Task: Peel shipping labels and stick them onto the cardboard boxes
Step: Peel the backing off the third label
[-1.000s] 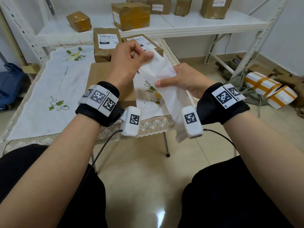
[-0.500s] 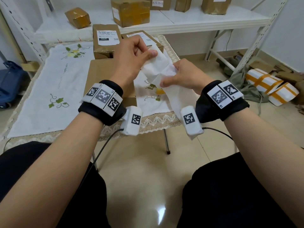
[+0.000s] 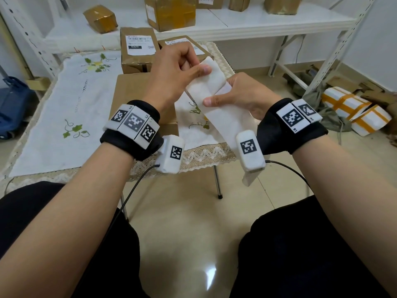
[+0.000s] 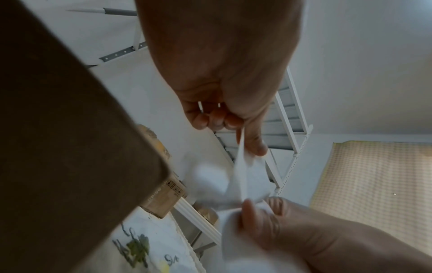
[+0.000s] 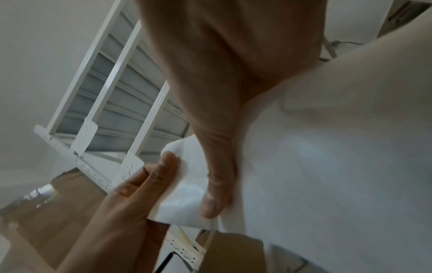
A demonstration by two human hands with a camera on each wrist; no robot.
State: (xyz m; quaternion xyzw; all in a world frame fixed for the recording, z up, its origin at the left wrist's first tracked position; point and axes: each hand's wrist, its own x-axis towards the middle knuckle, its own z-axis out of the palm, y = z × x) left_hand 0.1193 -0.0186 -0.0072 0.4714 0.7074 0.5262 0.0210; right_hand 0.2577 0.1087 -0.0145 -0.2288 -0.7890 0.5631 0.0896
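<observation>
Cardboard boxes: the largest one here, a plain flat cardboard box [image 3: 131,97], lies on the embroidered tablecloth [image 3: 71,108] of the small table, and everything below is placed from it. Beyond its far edge stand two smaller boxes that already carry printed labels, a left labelled box [image 3: 138,50] and a right labelled box [image 3: 182,43] partly hidden by the hand. Farther back than those, a white shelf [image 3: 247,22] bears more taped brown boxes. To the right of the flat box and raised above the table's near right corner, a long white label strip [image 3: 223,117] hangs between the two hands, its lower end trailing down past the right wrist camera toward the floor. The left hand [image 3: 174,74] is over the flat box's right edge, thumb and fingers pinching the strip's upper end, where a white label [image 3: 211,77] bends away from the backing. The right hand [image 3: 238,95], just right of that, holds the strip lower down, its thumb pressed across the face and fingers curled behind. In the left wrist view the left hand [image 4: 224,77] nips a thin edge of the paper [image 4: 243,177]; whether the label has fully parted from the backing I cannot tell. The two hands are close together but not touching.
</observation>
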